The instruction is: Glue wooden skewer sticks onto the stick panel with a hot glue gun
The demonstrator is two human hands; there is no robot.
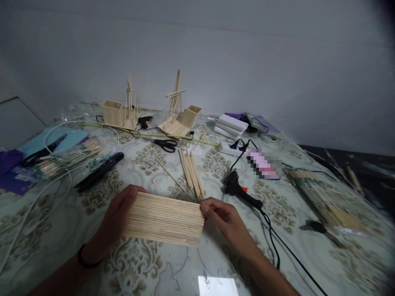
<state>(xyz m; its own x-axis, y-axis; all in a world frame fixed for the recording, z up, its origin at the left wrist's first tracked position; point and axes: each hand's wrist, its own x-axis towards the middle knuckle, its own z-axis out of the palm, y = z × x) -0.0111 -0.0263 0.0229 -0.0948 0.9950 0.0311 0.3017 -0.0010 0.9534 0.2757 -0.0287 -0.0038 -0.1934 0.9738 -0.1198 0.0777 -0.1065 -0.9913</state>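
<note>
Tablecloth (pixel 166 267): patterned, before a plain wall (pixel 197 49)
Stick panel (pixel 163 220): between my hands, near loose sticks (pixel 191 172)
Left hand (pixel 121 207): gripping its left end
Right hand (pixel 224 217): pinching its upper right corner
Panel step: probably evening the edge
Next move: wants steady, light fingers

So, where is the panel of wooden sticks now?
In the head view, the panel is low, left of centre, held between the left hand at its left edge and the right hand at its upper right corner.
</note>
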